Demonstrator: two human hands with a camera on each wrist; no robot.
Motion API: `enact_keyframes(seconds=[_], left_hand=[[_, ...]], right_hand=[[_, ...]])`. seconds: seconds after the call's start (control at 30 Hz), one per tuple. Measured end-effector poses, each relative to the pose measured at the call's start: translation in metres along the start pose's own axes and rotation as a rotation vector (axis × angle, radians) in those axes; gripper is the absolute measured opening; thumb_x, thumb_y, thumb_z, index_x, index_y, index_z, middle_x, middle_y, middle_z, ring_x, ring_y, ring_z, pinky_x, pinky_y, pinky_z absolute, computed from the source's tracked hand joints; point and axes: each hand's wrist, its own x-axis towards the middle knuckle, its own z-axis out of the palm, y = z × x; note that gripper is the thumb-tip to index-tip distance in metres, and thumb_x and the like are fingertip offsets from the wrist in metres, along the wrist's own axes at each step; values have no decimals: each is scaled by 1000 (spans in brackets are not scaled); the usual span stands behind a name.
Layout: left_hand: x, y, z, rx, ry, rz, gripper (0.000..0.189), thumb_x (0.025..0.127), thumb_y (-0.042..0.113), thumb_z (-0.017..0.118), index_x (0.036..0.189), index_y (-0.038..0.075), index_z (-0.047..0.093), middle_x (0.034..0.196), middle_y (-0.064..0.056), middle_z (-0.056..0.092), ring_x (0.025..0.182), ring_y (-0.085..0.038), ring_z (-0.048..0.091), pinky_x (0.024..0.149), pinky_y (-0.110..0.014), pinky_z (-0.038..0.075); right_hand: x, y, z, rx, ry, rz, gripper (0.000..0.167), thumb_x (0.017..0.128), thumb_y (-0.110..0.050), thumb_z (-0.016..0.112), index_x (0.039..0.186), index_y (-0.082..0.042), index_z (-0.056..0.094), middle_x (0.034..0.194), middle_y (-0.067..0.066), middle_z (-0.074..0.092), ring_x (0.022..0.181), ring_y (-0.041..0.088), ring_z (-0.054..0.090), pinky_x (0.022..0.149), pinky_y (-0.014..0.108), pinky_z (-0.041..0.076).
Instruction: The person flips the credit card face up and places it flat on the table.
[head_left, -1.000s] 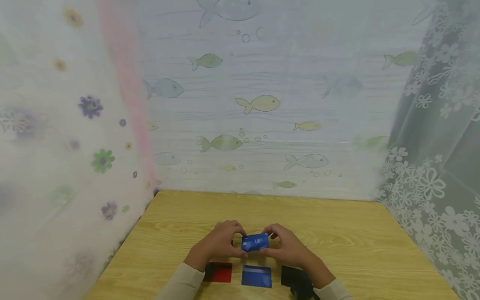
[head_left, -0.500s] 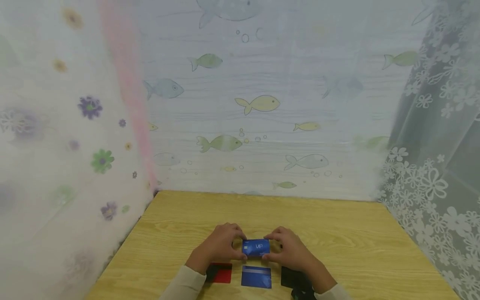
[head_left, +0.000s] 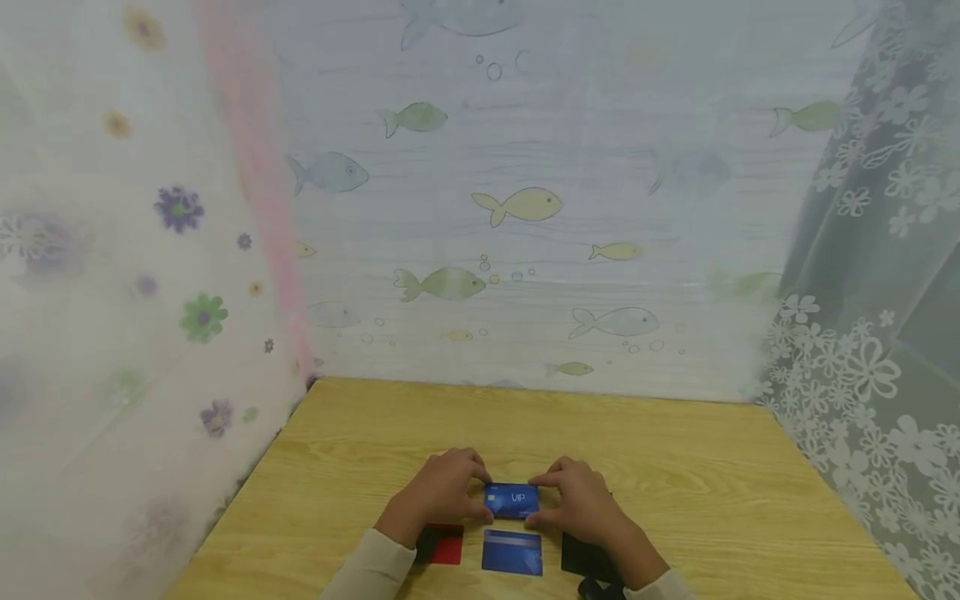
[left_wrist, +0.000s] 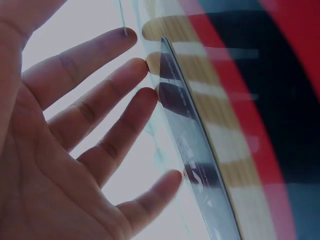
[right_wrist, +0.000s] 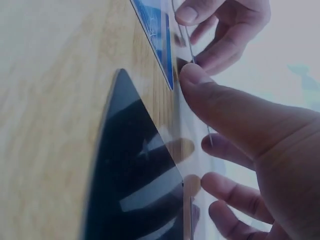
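In the head view a blue card marked VIP lies between both hands near the table's front. My left hand pinches its left end between thumb and fingers, and my right hand pinches its right end. In the right wrist view the held card is a thin edge line beside the right thumb, with the left hand above. The left wrist view shows the left palm and spread fingers. Whether the held card touches the table cannot be told.
Below the hands, a red and black card, a blue card with a pale stripe and a black card lie in a row on the wooden table. A dark object sits by the right wrist. Patterned curtains surround the table.
Both hands have come slightly down and toward the person with the VIP card. Its slant has levelled out. The row of cards stays where it was.
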Motion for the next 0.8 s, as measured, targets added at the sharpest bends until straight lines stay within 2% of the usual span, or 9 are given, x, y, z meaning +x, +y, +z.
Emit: enact_keyframes(seconds=[0.2,0.43,0.8], left_hand=[[-1,2,-1,-15,-4,-26,49,72,60,89,110,30,81,117,14,63,114,-18,60,96,-54,49],[-1,5,-1,12,5,-54,51,68,61,90,109,32,82,118,14,65,115,-19,62,92,-61,46],[0,8,-1,26,9,-88,50,66,59,93,108,34,82,115,16,66,108,-17,61,87,-55,41]], right_hand=[[1,-2,2,-27,-10,36,57,74,-59,87,122,-30,78,109,-5,58,97,19,53,77,48,43],[0,-3,3,-72,1,70,57,72,-60,88,121,-34,78,108,-8,57,98,19,52,79,50,42],[-2,-4,2,-78,18,71,56,71,-62,86,121,-36,78,108,-9,57,95,17,50,77,47,39]])
